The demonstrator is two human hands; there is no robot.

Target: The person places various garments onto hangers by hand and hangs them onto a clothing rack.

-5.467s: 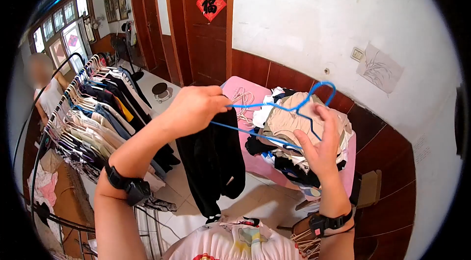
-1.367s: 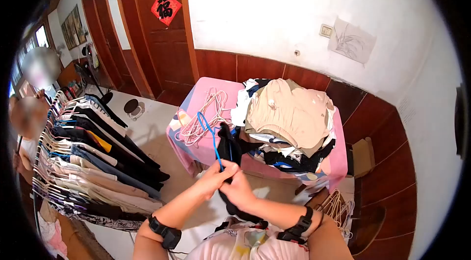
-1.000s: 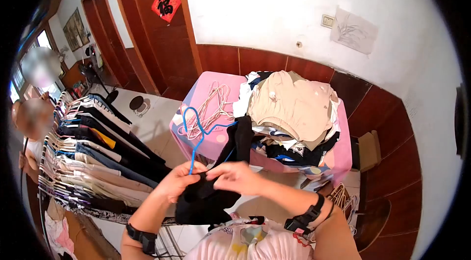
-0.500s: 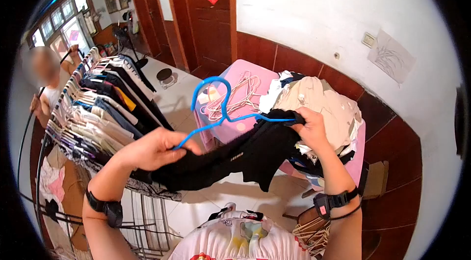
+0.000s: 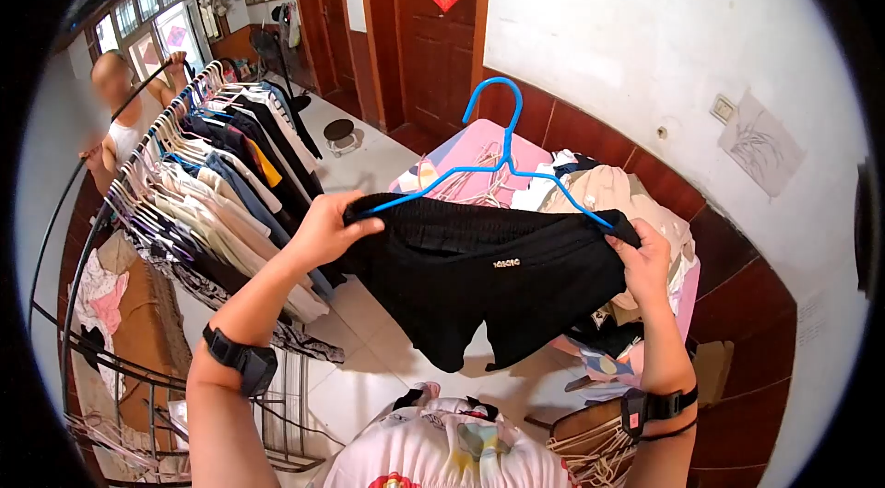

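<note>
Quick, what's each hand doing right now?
Left hand: closed, holding one waist corner of the black garment.
Right hand: closed, holding its opposite waist corner.

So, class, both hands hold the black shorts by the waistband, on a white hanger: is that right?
Not quite: the hanger is blue, as the head view shows. The left hand and right hand do hold the black shorts by the waistband.

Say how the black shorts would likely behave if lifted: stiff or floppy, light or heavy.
Likely floppy: the shorts hang slack below the hanger. Probably light, being short-legged cloth. The gathered waistband looks elastic, so it may stretch.
</note>
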